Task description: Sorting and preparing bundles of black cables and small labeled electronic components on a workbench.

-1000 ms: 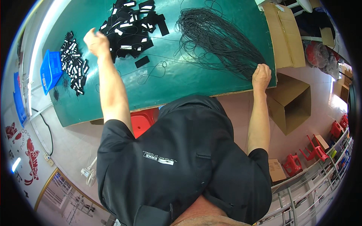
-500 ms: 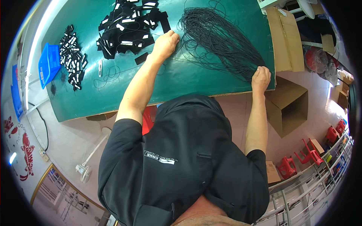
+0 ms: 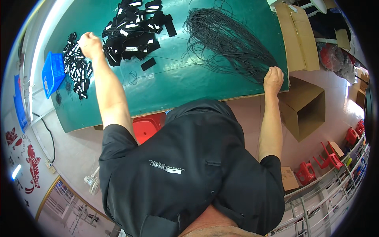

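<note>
A long bundle of thin black cords (image 3: 233, 43) fans out over the green table, its strands narrowing toward the near right. At that narrow end my right hand (image 3: 273, 81) is closed, gripping the cords near the table's edge. My left hand (image 3: 90, 45) is at the far left with its fingers curled together, between a heap of small black-and-white pieces (image 3: 77, 69) and a pile of black strips with white labels (image 3: 132, 39). Whatever its fingers hold is too small to make out. One black strip (image 3: 149, 64) lies apart, beside a thin loose cord.
A blue plastic basket (image 3: 54, 75) stands at the table's left edge. To the right are a flattened cardboard piece (image 3: 296, 35) and an open cardboard box (image 3: 302, 106) below the table (image 3: 189, 89). A red stool (image 3: 147, 128) sits under the near edge.
My left hand has moved left from beside the cord bundle to the heap of small pieces. The white tool there is now hidden by my forearm. My right hand stays on the cords.
</note>
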